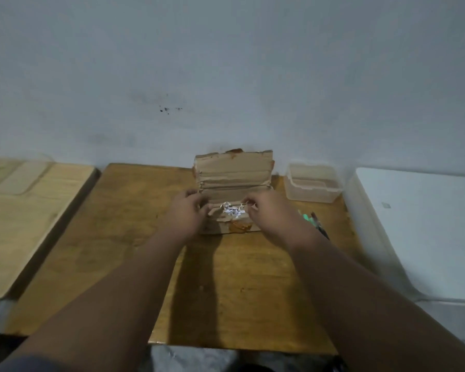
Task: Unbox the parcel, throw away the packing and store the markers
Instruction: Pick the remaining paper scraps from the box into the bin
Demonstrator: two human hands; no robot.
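A brown cardboard parcel (pixel 232 175) stands at the far edge of the wooden table (pixel 134 251), its lid flap raised against the wall. White shredded paper packing (pixel 231 210) shows in the open box. My left hand (pixel 188 210) grips the box's left side. My right hand (pixel 266 210) rests on the right side, its fingers at the packing; whether it pinches paper is unclear. Two markers (pixel 313 220), one with a green cap, lie on the table just right of my right wrist. The box's inside is mostly hidden by my hands.
A clear plastic container (pixel 310 187) sits open to the right of the parcel near the wall. A lighter wooden board (pixel 24 210) lies left of the table, and a white surface (pixel 419 224) lies to the right. The wall is close behind.
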